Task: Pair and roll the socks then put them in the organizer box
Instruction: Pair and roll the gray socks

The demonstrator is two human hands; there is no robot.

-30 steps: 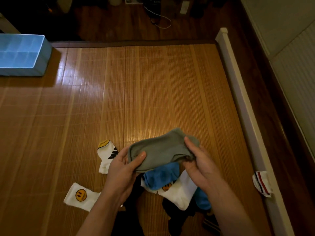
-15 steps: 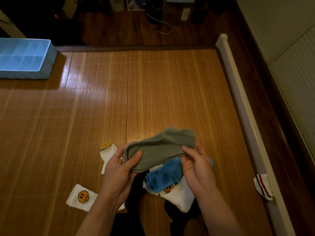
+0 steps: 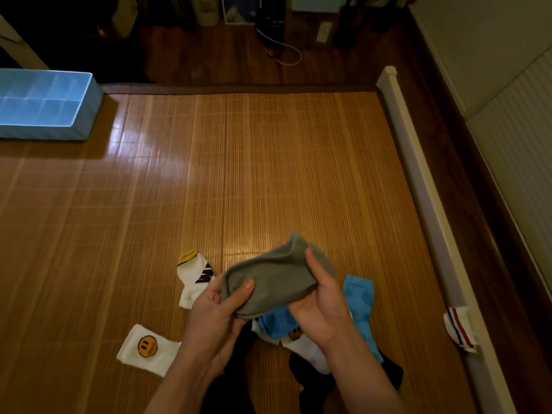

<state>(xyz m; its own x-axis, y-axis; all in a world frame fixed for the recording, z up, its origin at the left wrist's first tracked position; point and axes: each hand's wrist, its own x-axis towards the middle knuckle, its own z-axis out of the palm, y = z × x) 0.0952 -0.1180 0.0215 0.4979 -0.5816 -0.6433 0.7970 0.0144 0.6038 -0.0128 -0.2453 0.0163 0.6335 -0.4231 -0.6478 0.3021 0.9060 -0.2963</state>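
Grey sock [image 3: 268, 279], held above the mat between both hands. My left hand [image 3: 215, 318] pinches its left end, thumb pressed on top and fingers curled beneath. My right hand [image 3: 322, 306] clamps the other end, thumb over the fabric and fingers wrapped behind it. A second ago the sock lay stretched between my hands. My right hand has since come inward and turned its end over, so the sock is now shorter and bunched. I judge that rolling has begun. I cannot tell whether I hold one sock or a pair. The box [image 3: 44, 132] stands far left, well apart. The blue sock [image 3: 358, 300] and smiley sock [image 3: 146, 348] lie loose below, not yet paired.
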